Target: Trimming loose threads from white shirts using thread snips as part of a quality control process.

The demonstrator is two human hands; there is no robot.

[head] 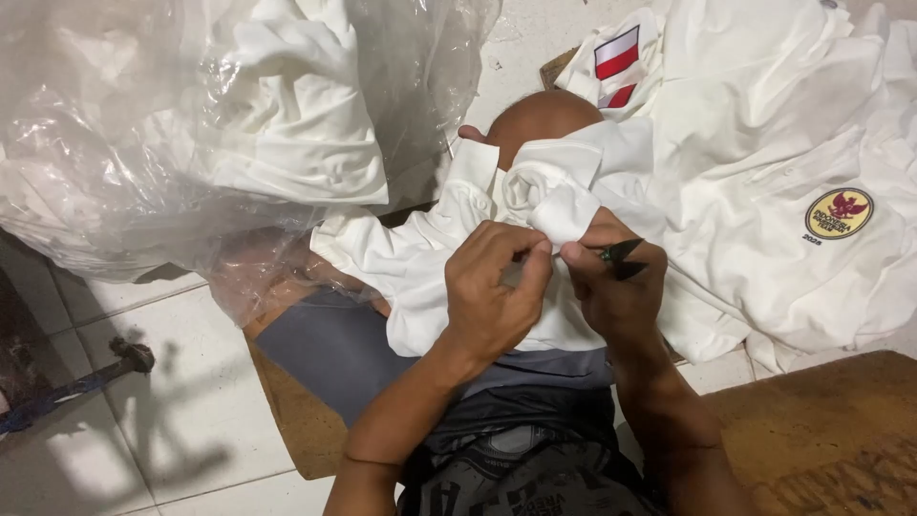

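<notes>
A white shirt [564, 182] is draped over my raised knee [540, 115]. My left hand [492, 291] pinches a fold of its cloth between thumb and fingers. My right hand [616, 287] touches the same fold and holds a small dark thread snipper [619, 256], its blades pointing right. The two hands meet at the bunched cloth just below the knee.
A clear plastic bag [115, 162] full of white garments lies at the upper left. More white shirts [783, 143], one with a round yellow badge [839, 212] and one with a red and white patch [616, 53], are piled at the right. White floor tiles [181, 392], a brown mat [831, 430].
</notes>
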